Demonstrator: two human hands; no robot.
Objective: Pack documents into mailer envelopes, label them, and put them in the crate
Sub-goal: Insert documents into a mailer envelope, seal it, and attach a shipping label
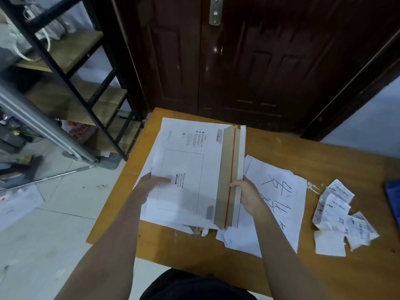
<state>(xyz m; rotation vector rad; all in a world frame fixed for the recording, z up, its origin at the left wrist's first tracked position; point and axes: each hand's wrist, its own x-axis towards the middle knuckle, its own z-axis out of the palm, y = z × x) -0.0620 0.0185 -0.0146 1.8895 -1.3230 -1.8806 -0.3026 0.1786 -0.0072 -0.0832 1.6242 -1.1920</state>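
Two hands — left hand (151,185), right hand (249,195) — on mailer (190,161) marked "Please attach"

A person held a white mailer envelope (190,169) over a wooden counter (337,161), the left hand (149,185) gripping its left edge with the thumb on top and the right hand (249,195) gripping the open brown flap (229,176) with its red tear strip. Loose white sheets (279,191), one bearing handwritten strokes, lay beneath and beside the envelope. A pile of crumpled printed labels (339,213) sat well apart at the right. A dark wooden door (238,61) stood behind the counter, a metal shelf rack (71,68) to the left.
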